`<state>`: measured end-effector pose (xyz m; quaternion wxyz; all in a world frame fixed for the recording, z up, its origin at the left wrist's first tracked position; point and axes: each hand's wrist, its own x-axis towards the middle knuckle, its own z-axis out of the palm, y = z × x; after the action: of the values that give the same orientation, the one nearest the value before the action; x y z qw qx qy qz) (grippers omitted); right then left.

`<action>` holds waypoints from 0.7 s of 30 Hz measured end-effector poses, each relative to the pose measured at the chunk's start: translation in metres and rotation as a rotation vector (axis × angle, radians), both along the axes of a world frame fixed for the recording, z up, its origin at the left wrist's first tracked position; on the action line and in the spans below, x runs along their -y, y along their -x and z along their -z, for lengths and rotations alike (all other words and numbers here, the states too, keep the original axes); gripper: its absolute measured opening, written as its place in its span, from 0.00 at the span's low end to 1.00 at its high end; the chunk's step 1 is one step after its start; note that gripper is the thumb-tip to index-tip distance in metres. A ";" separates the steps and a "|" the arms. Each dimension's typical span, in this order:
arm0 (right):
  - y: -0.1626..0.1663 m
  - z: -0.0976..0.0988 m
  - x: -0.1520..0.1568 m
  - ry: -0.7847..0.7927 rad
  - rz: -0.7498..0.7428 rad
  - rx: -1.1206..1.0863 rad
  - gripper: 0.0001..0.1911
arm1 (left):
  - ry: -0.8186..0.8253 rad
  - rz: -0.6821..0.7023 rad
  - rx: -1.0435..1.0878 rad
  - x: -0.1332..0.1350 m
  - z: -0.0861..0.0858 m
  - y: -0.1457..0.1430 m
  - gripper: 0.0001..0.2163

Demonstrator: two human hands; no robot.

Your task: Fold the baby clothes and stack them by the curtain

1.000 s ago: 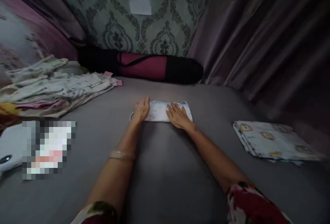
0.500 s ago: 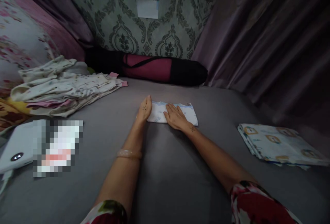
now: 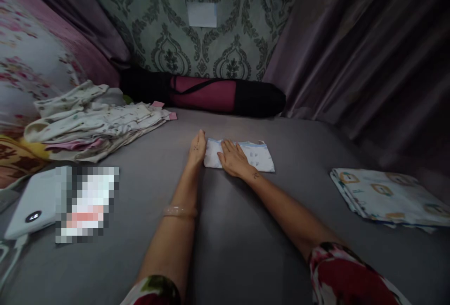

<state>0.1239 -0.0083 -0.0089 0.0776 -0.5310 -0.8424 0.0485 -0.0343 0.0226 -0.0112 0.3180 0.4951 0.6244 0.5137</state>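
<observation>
A small folded white cloth [image 3: 262, 155] with a pale blue edge and faint blue prints lies flat on the grey sheet [image 3: 239, 230]. My right hand [image 3: 234, 157] rests palm down on its left half, fingers stretched out. Standing on edge at the cloth's left end is my left hand [image 3: 198, 148], its fingers straight and pointing away from me. That hand is right beside the cloth; whether it touches cannot be made out. Its palm side is hidden.
On the left lie a pile of printed baby clothes [image 3: 98, 124], a white power bank [image 3: 40, 202] with a cable, and a blurred-out item [image 3: 89, 204]. A folded patterned cloth [image 3: 390, 197] lies at right. A black and maroon bag [image 3: 207, 93] stretches along the wall.
My right hand has slid left along the cloth, closer to my left hand. The whole view has shifted slightly. The cloth stays flat.
</observation>
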 end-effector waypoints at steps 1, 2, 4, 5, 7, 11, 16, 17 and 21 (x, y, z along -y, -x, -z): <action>0.003 0.000 0.000 -0.008 -0.001 -0.001 0.32 | 0.002 -0.008 0.013 -0.001 0.001 0.001 0.27; 0.005 0.001 0.001 -0.011 -0.004 0.001 0.32 | 0.007 -0.016 0.028 -0.002 0.001 0.001 0.28; 0.008 0.003 0.000 0.000 -0.004 0.011 0.32 | 0.013 -0.031 0.057 -0.004 0.003 0.003 0.29; 0.010 0.004 0.000 0.007 0.000 0.014 0.32 | 0.014 -0.037 0.068 -0.005 0.003 0.004 0.29; 0.012 0.005 -0.001 0.013 0.005 0.008 0.32 | 0.012 -0.045 0.088 -0.006 0.005 0.005 0.29; 0.018 0.006 -0.003 0.000 0.000 -0.015 0.32 | 0.013 -0.060 0.109 -0.008 0.008 0.008 0.31; 0.028 -0.002 -0.003 0.035 0.002 -0.022 0.32 | 0.016 -0.062 0.099 -0.012 0.011 0.011 0.32; 0.032 -0.004 -0.003 0.018 -0.007 -0.037 0.32 | 0.019 -0.067 0.090 -0.012 0.011 0.012 0.32; 0.052 -0.002 -0.002 -0.034 -0.081 -0.075 0.31 | 0.026 -0.061 0.056 -0.010 0.009 0.012 0.33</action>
<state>0.0719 -0.0062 -0.0069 0.1163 -0.4931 -0.8603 0.0572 -0.0463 0.0327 -0.0201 0.3261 0.4570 0.6366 0.5287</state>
